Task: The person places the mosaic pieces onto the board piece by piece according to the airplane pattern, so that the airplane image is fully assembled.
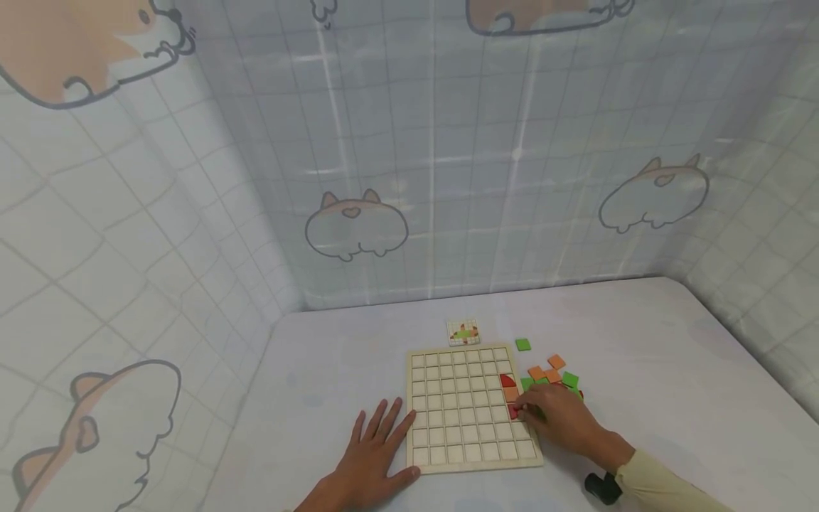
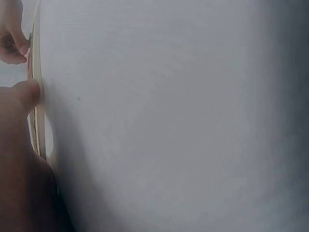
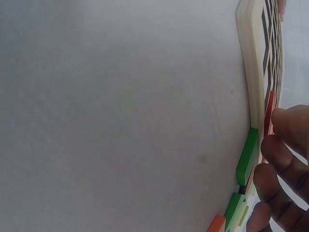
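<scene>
From the head view, a red tile [image 1: 514,412] sits in the right-hand column of the wooden grid board [image 1: 473,469], just left of the right hand [image 1: 563,419], the nearer one; I make out no long axis. An orange tile [image 1: 510,393] adjoins its far side, and loose tiles [image 1: 553,375] crowd beyond that hand. The left hand [image 1: 371,459] spreads at the near left corner. The left wrist view shows its thumb against the board's edge. In the right wrist view, bent fingertips meet the red tile, pinching or pressing, I cannot tell, beside a green tile [image 3: 248,157].
</scene>
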Demonstrator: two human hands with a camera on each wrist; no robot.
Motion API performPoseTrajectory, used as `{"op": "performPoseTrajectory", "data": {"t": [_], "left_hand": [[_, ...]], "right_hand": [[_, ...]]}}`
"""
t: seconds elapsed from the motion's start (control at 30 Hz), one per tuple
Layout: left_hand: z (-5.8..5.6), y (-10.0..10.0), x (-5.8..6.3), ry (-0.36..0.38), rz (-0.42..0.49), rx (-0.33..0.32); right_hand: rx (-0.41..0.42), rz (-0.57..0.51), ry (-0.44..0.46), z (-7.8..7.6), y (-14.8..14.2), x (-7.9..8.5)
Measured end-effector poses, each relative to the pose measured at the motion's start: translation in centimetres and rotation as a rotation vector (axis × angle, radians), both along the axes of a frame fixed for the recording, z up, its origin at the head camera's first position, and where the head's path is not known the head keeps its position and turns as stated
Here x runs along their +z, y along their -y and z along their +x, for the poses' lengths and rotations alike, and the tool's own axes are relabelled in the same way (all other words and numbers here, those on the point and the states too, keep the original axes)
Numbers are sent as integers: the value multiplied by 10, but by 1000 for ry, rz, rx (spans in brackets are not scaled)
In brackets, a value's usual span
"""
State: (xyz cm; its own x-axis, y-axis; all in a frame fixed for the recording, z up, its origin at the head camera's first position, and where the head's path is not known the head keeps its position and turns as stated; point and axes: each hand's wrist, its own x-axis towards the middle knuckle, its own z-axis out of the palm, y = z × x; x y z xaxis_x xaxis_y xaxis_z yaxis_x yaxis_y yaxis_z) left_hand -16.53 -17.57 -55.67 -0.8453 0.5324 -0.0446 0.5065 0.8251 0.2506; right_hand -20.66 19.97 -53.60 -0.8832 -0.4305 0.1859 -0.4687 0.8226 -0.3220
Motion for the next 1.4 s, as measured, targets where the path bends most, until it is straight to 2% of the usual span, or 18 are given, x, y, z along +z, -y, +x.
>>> {"op": "performPoseTrajectory", "data": {"t": [0.3,0.5,0.77,0.93,1.17,1.4], "left_hand": [[0,0,-4,14,6,9],[0,0,-5,1,14,3],[1,0,-2,-38,16,-11],[0,0,-1,-36,20,-14],[0,0,-2,-27,17,-13],[0,0,-2,-30,32,-16]], "right_hand": [[-52,-1,-7,4,-8,-2],[-116,-4,36,5,-13,2],[-145,-9,63,4,-29,3],[-149,10,34,1,-43,4],[-144,19,-52,-2,-60,4],[-159,52,-49,-3,-67,5]]}}
